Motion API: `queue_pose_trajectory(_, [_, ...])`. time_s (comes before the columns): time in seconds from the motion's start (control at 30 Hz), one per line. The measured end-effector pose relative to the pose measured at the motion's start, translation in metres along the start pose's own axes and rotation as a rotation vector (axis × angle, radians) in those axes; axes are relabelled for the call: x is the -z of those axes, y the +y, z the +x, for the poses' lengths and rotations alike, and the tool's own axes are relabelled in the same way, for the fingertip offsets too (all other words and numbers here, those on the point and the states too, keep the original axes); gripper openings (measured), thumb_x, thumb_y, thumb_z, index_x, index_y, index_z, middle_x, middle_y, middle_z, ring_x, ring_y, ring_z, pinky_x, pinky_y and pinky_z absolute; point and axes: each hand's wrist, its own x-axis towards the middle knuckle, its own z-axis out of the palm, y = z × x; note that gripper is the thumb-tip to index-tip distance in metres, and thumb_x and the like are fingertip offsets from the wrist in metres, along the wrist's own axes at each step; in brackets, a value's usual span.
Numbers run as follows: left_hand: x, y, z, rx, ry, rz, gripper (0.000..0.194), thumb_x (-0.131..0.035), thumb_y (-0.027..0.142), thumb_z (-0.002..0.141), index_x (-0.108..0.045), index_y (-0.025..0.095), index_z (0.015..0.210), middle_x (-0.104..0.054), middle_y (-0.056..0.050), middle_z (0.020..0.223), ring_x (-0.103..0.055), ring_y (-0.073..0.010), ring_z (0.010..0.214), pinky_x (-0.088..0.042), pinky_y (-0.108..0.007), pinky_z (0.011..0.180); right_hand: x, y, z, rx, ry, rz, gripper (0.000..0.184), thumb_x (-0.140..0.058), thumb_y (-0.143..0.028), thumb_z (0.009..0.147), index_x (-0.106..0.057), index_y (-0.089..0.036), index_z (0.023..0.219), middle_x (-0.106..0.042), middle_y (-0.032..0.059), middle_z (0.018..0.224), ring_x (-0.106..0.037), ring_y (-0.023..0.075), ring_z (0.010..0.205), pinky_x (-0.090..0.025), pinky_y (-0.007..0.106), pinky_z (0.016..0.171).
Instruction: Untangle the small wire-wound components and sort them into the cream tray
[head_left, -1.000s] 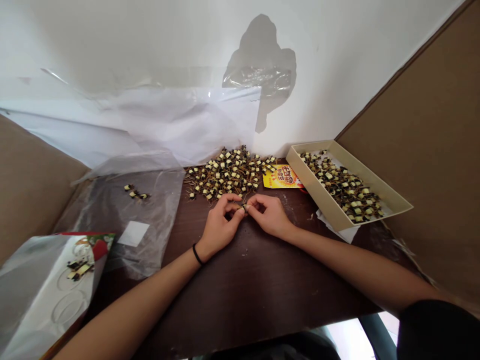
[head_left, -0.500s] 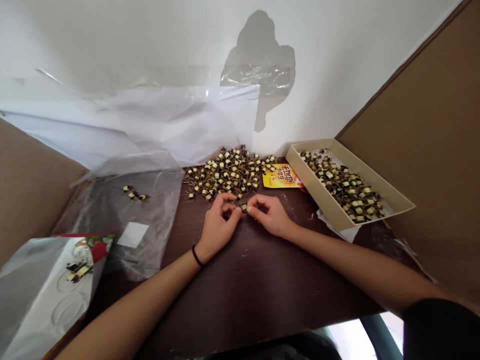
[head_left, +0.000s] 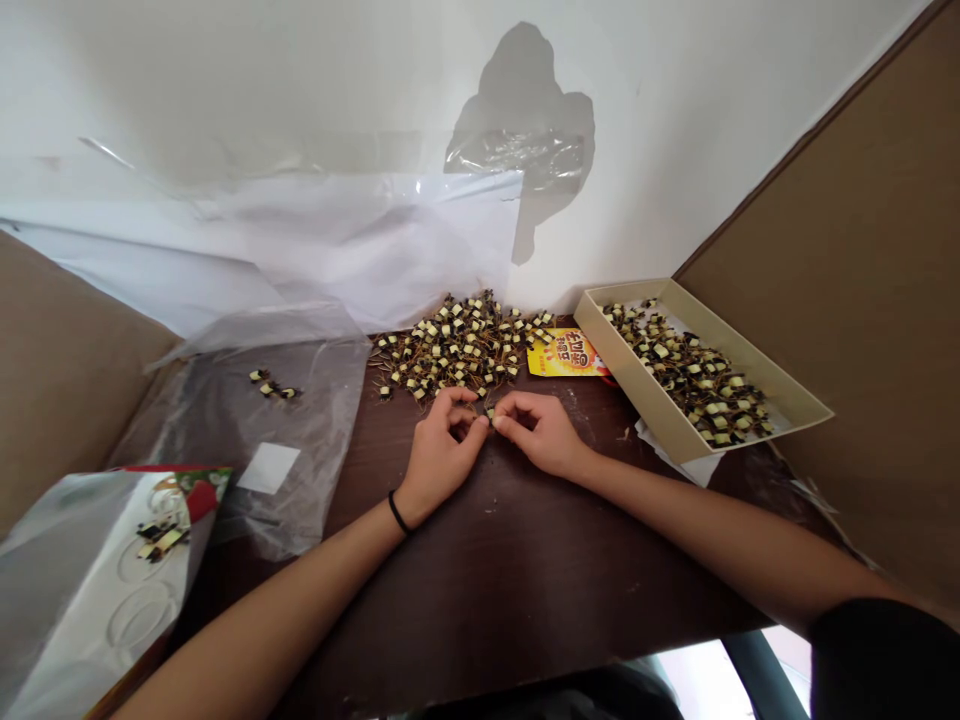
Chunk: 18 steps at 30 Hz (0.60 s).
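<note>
Between my hands is one small coil (head_left: 490,412), with a yellow-wrapped middle and dark ends, largely hidden by fingertips. My left hand (head_left: 444,452) is pinched at its left side, thumb and forefinger close together. From the right, my right hand (head_left: 541,434) pinches the same coil. Just behind the hands lies a loose pile of similar coils (head_left: 457,350), with thin brownish wires sticking out. To the right, a shallow cream box (head_left: 634,385) holds many more of them.
A yellow packet (head_left: 562,353) lies between pile and box. On the left, a clear plastic bag (head_left: 315,440) bears a few coils (head_left: 274,386) and a white label (head_left: 269,468). Several more coils (head_left: 161,541) rest on a silvery packet (head_left: 97,590). Cardboard panels (head_left: 847,250) flank the dark table (head_left: 480,600).
Both hands keep their pinch around the coil with almost no movement. The whole view has shifted very slightly.
</note>
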Motion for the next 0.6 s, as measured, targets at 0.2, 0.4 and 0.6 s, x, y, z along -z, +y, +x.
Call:
queue_pose_trajectory(0.2, [-0.0002,-0.0011,0.0001,-0.001,0.011,0.023,0.025,-0.057,0.025,0.079,-0.048,0.018,0.102,-0.065,0.001,0.069,-0.062,-0.0139,0.064,-0.044,-0.025,0.063,-0.0017,0.0015,0.0007,0.014,-0.012,-0.029,0.014,-0.059,-0.024,0.078,-0.060,-0.017,0.066,-0.062,0.0003,0.064,-0.052,0.0110,0.059,-0.043,0.024,0.058])
queue_pose_trajectory(0.4, [0.0008,-0.0030,0.0012,0.009,-0.021,-0.051,0.024,-0.057,0.026,0.081,-0.048,0.019,0.102,-0.067,0.001,0.073,-0.065,-0.0151,0.072,-0.046,-0.027,0.071,-0.0011,0.0055,0.0035,-0.098,0.051,0.100,0.013,-0.058,-0.028,0.078,-0.058,-0.018,0.069,-0.056,-0.0026,0.059,-0.047,0.0090,0.050,-0.040,0.023,0.051])
queue_pose_trajectory(0.6, [0.0006,-0.0019,0.0006,0.007,-0.050,-0.076,0.025,-0.057,0.026,0.081,-0.048,0.019,0.103,-0.067,-0.001,0.075,-0.065,-0.0151,0.073,-0.046,-0.027,0.073,-0.0016,0.0077,0.0036,-0.131,0.030,0.092,0.014,-0.059,-0.029,0.077,-0.057,-0.018,0.069,-0.056,-0.0025,0.059,-0.048,0.0095,0.052,-0.040,0.023,0.051])
